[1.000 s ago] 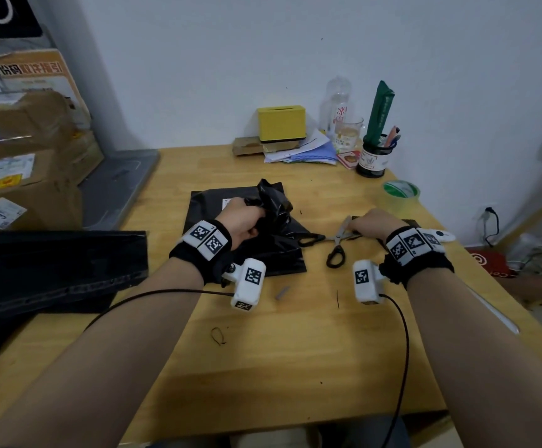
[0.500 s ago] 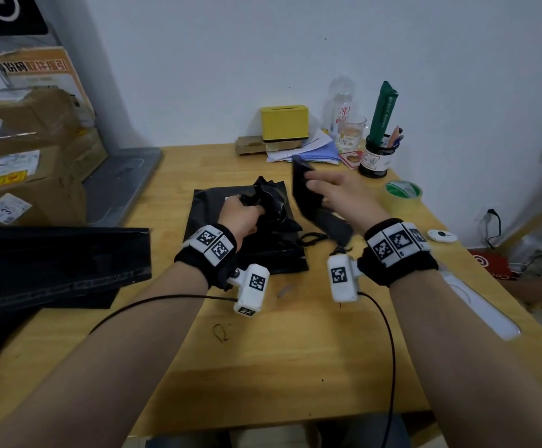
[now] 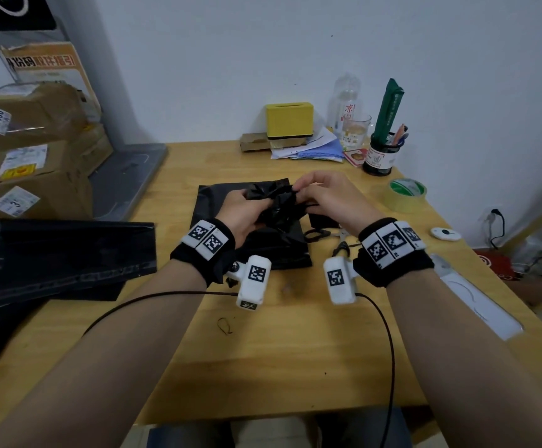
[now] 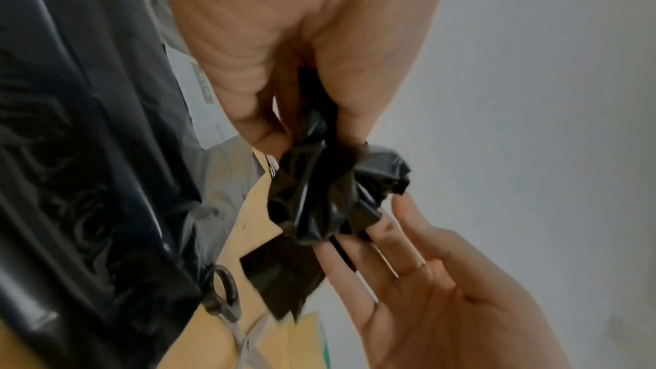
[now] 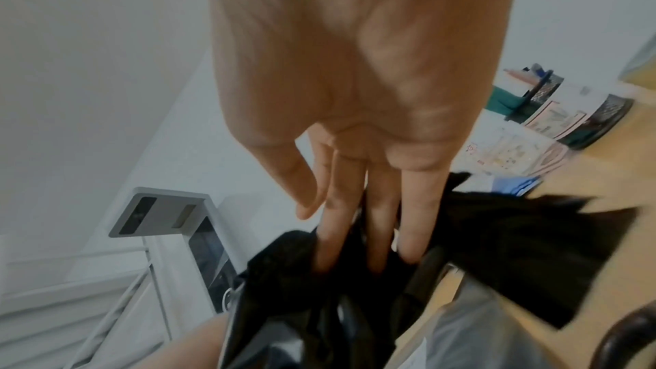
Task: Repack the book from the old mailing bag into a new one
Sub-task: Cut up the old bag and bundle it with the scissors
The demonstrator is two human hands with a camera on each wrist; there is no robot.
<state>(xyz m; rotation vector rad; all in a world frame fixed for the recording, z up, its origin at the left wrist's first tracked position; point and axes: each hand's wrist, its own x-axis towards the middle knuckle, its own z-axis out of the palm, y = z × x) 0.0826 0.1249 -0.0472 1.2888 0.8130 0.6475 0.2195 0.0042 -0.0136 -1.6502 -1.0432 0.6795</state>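
The old black mailing bag (image 3: 276,253) lies flat mid-table, a white label (image 4: 199,100) on it. Its end is bunched up and lifted (image 3: 276,202) (image 4: 319,192). My left hand (image 3: 240,205) (image 4: 312,128) grips that bunch between thumb and fingers. From the right, my right hand (image 3: 324,195) (image 5: 355,234) touches the crumpled plastic with near-straight fingers (image 4: 383,223), thumb apart. A cut-off black strip (image 3: 323,219) (image 5: 515,249) lies beside the scissors (image 3: 316,235) (image 4: 223,291). New black bags (image 3: 69,253) are stacked at the left. No book shows.
Cardboard boxes (image 3: 30,176) and a grey tray (image 3: 127,179) stand at the left. Along the wall are a yellow box (image 3: 289,119), papers, a glass and a pen pot (image 3: 381,153). A tape roll (image 3: 407,194) and a white device (image 3: 476,299) lie on the right.
My right hand left the scissors, lifted a black strip, dropped it on the table and now touches the bunched bag end. The left hand kept its grip and rose slightly.
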